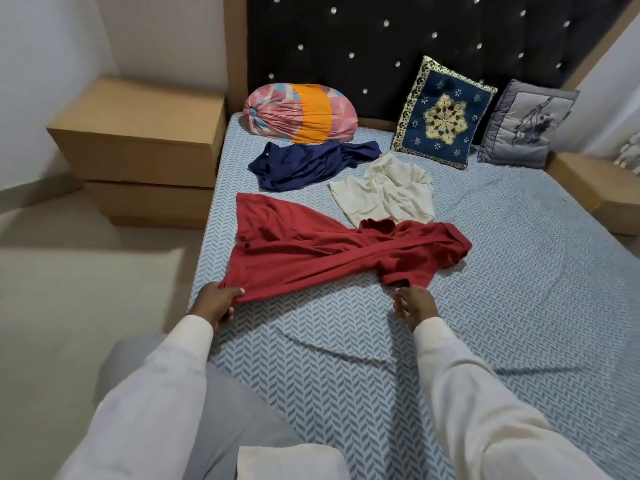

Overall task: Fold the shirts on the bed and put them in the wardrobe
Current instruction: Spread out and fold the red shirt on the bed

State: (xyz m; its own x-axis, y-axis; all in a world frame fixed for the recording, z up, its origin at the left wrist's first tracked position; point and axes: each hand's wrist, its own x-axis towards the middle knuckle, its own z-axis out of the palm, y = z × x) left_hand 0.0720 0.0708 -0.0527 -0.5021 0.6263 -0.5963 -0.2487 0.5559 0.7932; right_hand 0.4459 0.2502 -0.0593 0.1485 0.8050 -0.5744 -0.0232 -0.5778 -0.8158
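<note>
A wide bed [502, 289] with a pale blue sheet printed in grey herringbone fills most of the view. A dark padded headboard [381, 46] studded with shiny buttons rises at the bed's far end. Two stacked brown cardboard boxes [138, 133] stand on the floor against the bed's left side.

Three shirts lie unfolded on the bed. The largest, a brick-red soft jersey shirt [311, 254], sprawls crumpled across the bed's near left part. A cream shirt [384, 195] is bunched at the bed's middle, and a navy blue shirt [304, 164] lies rumpled towards the bed's head on the left. No wardrobe is in view.

At the head of the bed rest a pink bolster with an orange band [301, 114], a navy cushion with gold embroidery [443, 112] and a grey cushion with a printed flower [523, 126].

The person, in pale long sleeves, leans over the bed's near edge. The left hand [216, 303] pinches a corner of the red shirt by the bed's left edge. The right hand [414, 304] is released, fingers loosely spread, at the shirt's near sleeve; whether it touches the cloth cannot be told.

The shirt looks light, limp and creased, so it will likely sag and bunch. Holding it at two corners or shoulders and pulling it flat should work best.
</note>
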